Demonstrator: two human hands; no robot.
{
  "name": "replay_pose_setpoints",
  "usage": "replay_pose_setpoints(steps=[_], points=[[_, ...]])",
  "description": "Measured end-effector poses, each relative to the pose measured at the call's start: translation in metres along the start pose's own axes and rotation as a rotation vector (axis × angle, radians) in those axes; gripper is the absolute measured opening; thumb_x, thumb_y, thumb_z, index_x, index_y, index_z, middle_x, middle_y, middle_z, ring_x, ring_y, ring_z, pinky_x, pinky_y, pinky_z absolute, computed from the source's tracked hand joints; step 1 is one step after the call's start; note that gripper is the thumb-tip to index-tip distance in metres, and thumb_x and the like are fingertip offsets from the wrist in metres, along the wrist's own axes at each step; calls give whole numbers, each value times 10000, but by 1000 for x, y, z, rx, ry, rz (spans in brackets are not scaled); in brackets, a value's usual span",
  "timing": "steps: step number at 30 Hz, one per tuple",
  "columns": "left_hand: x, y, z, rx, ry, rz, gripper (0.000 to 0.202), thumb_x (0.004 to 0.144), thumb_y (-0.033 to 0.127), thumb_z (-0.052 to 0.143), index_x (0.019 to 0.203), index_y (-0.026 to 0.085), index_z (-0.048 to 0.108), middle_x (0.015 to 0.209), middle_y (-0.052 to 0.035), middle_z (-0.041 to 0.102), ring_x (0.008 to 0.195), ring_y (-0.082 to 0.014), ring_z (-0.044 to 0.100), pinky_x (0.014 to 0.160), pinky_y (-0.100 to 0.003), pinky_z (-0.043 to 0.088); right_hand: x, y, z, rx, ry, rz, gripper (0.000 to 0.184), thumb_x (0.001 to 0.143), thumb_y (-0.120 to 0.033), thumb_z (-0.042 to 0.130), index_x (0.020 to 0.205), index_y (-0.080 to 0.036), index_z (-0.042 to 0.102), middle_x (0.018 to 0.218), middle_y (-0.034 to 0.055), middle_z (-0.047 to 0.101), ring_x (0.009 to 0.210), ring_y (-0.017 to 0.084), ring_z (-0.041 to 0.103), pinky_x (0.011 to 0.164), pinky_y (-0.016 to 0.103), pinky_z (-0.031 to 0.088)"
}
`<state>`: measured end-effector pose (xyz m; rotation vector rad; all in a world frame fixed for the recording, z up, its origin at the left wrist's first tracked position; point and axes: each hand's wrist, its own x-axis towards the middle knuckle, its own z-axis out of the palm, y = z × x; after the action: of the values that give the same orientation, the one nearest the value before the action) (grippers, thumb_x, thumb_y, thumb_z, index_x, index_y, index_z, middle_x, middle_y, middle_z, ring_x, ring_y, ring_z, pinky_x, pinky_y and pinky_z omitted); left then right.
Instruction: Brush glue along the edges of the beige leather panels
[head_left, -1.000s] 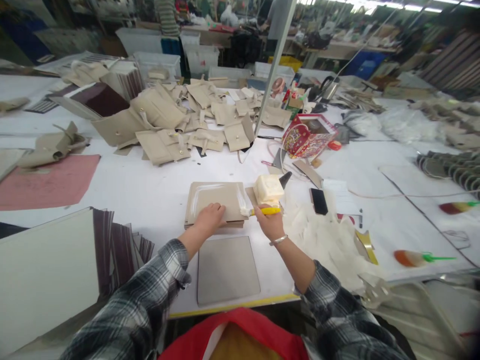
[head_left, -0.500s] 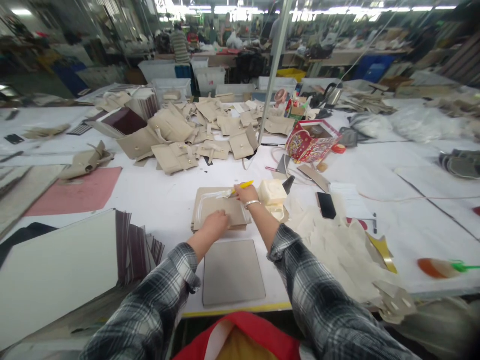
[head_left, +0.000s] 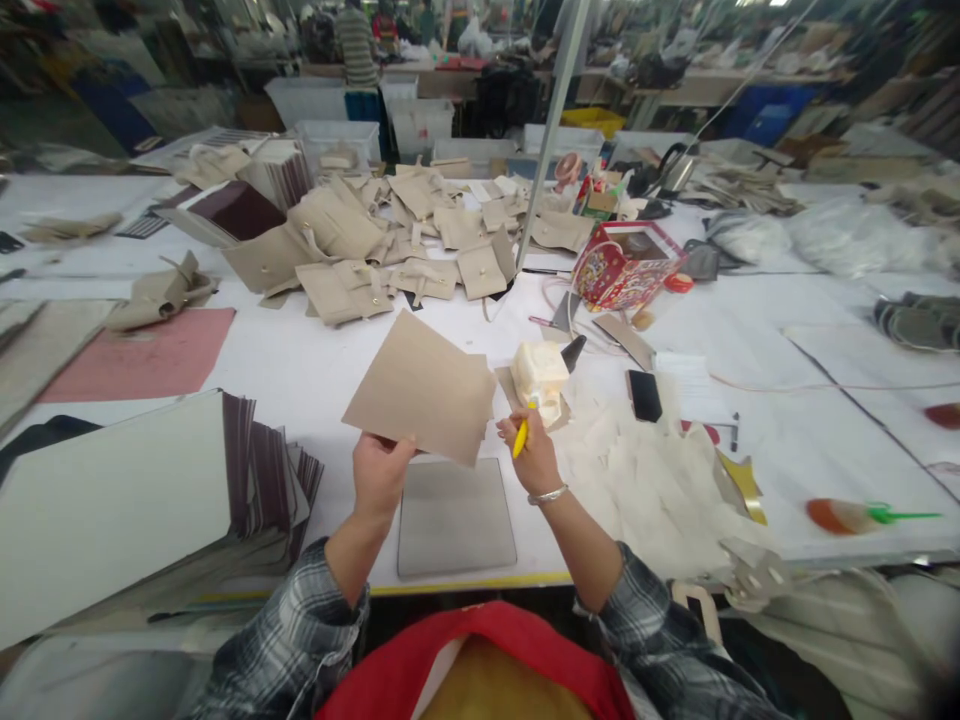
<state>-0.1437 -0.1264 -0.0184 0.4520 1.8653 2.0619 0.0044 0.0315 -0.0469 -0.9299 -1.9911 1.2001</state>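
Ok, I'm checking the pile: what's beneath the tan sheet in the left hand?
Tan edges of a stack show past its right side; the tan sheet covers the rest, so no count.

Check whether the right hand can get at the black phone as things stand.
Likely yes: the black phone lies uncovered, to the right of the right hand, with only low pale sheets between. But that hand holds a yellow-handled brush, so its grip isn't free.
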Motion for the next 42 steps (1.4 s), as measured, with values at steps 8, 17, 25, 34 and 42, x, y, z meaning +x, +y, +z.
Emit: replay_pose_setpoints(steps=[8, 17, 25, 34, 42], points=[[-63, -50, 8, -407, -105, -364, 486, 609, 277, 747, 1057, 194, 577, 1007, -59, 665, 910, -193, 625, 767, -356, 531, -43, 37, 1, -37, 87, 107, 355, 723, -416, 618, 931, -217, 411, 801, 4, 596, 707, 157, 610, 700, 319, 495], [-101, -97, -37, -240, -179, -505, 548, 709, 451, 641, 1192, 242, 488, 1145, -75, 616, 1022, -211, 593, 799, -349, 523, -89, 86, -8, 90, -70, 302, 369, 728, -488, 603, 890, -223, 405, 754, 6, 588, 665, 163, 590, 649, 328, 504], [-87, -162, -97, 430, -80, -496, 354, 721, 477, 574, 780, 136, 644, 672, -12, 629, 630, -144, 570, 577, -240, 458, -103, 132, -2, -234, -213, 255, 312, 779, -494, 521, 906, -217, 457, 813, 49, 621, 734, 199, 613, 680, 335, 479], [-58, -189, -99, 672, -127, -413, 311, 715, 436, 555, 655, 145, 646, 607, -2, 635, 607, -143, 556, 606, -240, 418, -97, 155, 32, -453, -196, 247, 281, 818, -468, 432, 925, -214, 484, 811, 58, 637, 641, 197, 605, 602, 299, 439], [-49, -191, -101, 753, -148, -435, 315, 710, 439, 554, 645, 149, 661, 644, -29, 669, 633, -164, 591, 601, -251, 419, -97, 156, 38, -504, -201, 238, 283, 821, -458, 428, 939, -207, 481, 808, 66, 633, 622, 197, 593, 584, 292, 428]])
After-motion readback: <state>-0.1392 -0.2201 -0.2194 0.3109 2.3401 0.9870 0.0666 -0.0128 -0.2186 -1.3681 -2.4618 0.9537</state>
